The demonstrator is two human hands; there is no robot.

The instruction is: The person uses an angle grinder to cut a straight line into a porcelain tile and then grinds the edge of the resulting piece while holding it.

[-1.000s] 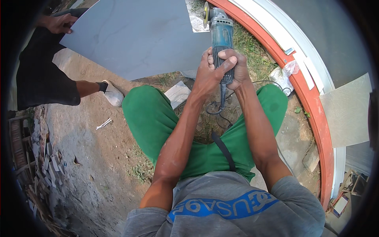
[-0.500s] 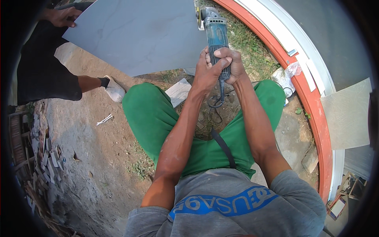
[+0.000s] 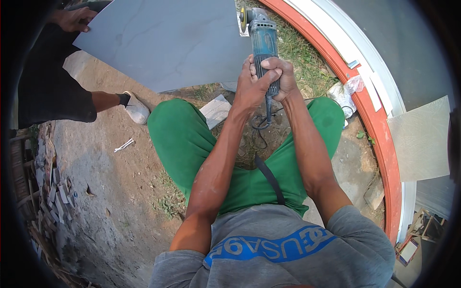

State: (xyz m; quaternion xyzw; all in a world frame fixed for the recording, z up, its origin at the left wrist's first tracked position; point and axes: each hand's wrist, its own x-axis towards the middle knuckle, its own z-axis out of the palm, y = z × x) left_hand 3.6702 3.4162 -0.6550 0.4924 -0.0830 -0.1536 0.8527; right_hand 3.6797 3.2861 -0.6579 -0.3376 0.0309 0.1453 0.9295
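Both my hands are closed around the dark ribbed handle of a blue angle grinder (image 3: 264,42), which points away from me. My left hand (image 3: 252,85) wraps it from the left, and my right hand (image 3: 283,80) grips from the right, thumbs close together. The yellow disc (image 3: 243,18) at the grinder's head stands beside the right edge of a large grey tile (image 3: 168,41). Whether it touches the tile is hard to tell. Another person's hand (image 3: 74,19) rests at the tile's far left corner. A black cord (image 3: 269,109) hangs from the handle's end between my knees.
A red-orange curb (image 3: 370,113) with white trim curves along the right. Plastic bags (image 3: 343,96) and a pale sheet (image 3: 418,139) lie by it. A broken slab (image 3: 216,111) sits under the tile. Scrap pieces (image 3: 60,197) pile up at left, near the other person's shoe (image 3: 137,108).
The grinder's disc has shifted slightly right, away from the tile's edge, and shows more of its yellow face. My grip is the same.
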